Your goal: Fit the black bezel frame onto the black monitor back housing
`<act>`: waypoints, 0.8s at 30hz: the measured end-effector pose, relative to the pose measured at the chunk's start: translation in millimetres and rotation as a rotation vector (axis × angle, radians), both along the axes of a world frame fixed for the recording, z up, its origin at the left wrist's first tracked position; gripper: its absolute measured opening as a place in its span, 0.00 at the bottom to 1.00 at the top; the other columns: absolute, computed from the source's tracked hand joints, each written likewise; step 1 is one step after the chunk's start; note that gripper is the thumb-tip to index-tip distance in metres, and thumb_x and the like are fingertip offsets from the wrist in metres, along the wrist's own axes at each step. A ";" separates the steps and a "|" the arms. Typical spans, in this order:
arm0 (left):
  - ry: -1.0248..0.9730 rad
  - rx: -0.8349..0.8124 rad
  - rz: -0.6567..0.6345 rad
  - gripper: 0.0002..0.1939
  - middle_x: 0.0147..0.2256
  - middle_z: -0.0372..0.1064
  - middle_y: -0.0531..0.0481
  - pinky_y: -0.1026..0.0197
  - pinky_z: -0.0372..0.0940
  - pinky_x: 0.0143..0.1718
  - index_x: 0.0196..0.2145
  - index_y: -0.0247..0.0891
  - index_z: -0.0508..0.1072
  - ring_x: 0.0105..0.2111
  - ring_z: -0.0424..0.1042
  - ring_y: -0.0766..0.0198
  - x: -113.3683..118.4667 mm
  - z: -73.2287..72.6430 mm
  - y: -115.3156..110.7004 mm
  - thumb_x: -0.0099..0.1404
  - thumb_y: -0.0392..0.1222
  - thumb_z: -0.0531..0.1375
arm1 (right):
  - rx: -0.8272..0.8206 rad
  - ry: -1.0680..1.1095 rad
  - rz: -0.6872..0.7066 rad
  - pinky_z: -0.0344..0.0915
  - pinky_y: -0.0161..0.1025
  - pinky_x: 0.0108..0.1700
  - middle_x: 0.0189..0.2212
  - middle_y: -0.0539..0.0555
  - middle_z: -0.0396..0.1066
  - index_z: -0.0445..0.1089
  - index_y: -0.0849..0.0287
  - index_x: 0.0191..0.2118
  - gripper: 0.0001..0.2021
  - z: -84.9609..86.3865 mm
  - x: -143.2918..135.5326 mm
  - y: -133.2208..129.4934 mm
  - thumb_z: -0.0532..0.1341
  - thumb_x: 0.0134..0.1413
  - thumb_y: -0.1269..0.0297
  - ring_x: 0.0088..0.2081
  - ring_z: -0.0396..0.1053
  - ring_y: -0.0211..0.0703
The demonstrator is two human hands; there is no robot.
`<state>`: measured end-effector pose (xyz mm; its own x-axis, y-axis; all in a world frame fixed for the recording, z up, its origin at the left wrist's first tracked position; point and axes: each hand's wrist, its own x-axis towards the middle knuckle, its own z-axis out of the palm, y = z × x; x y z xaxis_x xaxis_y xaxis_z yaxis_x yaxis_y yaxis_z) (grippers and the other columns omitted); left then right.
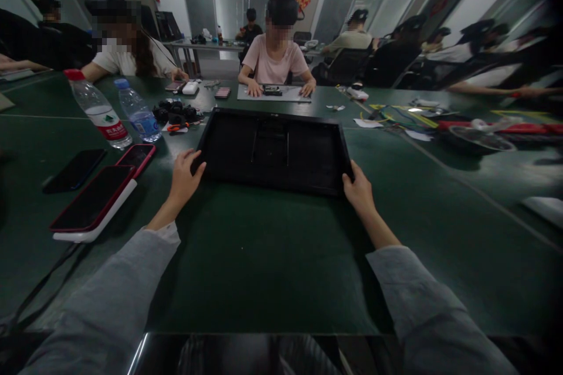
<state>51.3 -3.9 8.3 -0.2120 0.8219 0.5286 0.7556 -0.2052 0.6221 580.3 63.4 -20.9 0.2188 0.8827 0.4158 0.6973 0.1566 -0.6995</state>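
Note:
A black rectangular frame or shallow tray [308,158] lies on the green table in front of me, with a raised bracket-like part near its middle. My left hand [187,176] is at its left edge, thumb and fingers apart; whether it presses on the edge is hard to tell. At the lower right corner, my right hand [358,186] grips the rim, thumb on the near side and fingers along the outer edge.
Two bottles [108,126] [143,117], phones [99,196] and a strap are at the left. Black items and orange-handled tool [178,127] lie beyond. Wires [396,117] and a dark bowl [479,139] sit right. A person [275,58] works opposite.

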 end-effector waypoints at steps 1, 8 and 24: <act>-0.045 -0.018 0.044 0.23 0.65 0.69 0.35 0.42 0.58 0.71 0.61 0.38 0.77 0.67 0.67 0.46 -2.6 -2.4 2.1 0.71 0.45 0.63 | 0.009 -0.006 0.006 0.60 0.66 0.72 0.64 0.67 0.72 0.68 0.61 0.69 0.34 -1.7 1.4 1.1 0.59 0.58 0.58 0.67 0.68 0.64; -0.254 -0.208 0.103 0.26 0.62 0.75 0.32 0.46 0.67 0.66 0.63 0.30 0.76 0.60 0.77 0.46 -13.2 -7.7 11.6 0.68 0.35 0.62 | 0.031 -0.046 0.028 0.62 0.65 0.72 0.62 0.69 0.73 0.66 0.64 0.68 0.33 -8.7 7.7 6.8 0.59 0.57 0.62 0.65 0.71 0.65; -0.150 -0.307 0.185 0.29 0.52 0.81 0.33 0.50 0.73 0.53 0.61 0.31 0.78 0.49 0.81 0.48 -5.1 4.6 0.4 0.71 0.54 0.64 | -0.022 0.064 0.042 0.68 0.64 0.67 0.56 0.65 0.78 0.70 0.59 0.65 0.31 -2.6 24.7 15.0 0.63 0.54 0.61 0.59 0.75 0.63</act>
